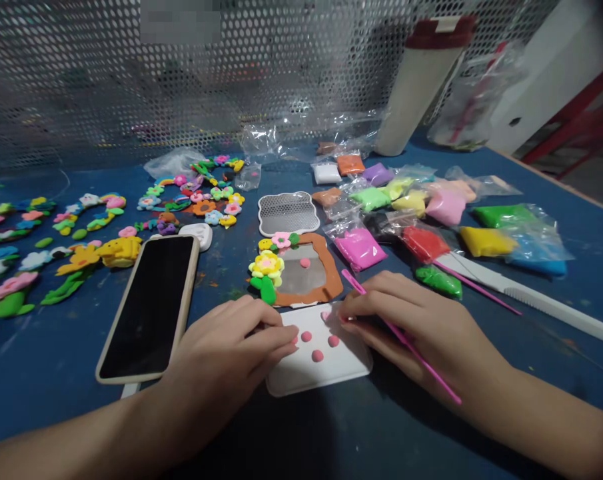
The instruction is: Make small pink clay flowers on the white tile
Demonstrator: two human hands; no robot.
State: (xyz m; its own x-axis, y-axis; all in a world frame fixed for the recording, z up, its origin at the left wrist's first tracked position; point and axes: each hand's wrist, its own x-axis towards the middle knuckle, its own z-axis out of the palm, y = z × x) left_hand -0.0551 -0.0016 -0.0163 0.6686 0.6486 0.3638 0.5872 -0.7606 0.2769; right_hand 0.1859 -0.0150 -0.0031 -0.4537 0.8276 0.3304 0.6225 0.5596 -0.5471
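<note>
Stick (426, 365), pink, held in my right hand (411, 320), pinch narrow over white board (301, 379); my left hand (236, 340) narrow at coral ball (295, 339), whether holding it, can't tell.

Small round pink clay balls (318, 356) lie on a flat white board (344, 368), with the left hand (234, 337) over its left edge and the right hand (416, 310), a thin pink stick (412, 348) in it, over its right. Behind the board is a square brown clay-rimmed mirror (301, 280). A flat black-and-cream phone (154, 303) lies left of it, clear plastic clay bags (360, 249) right of it
</note>
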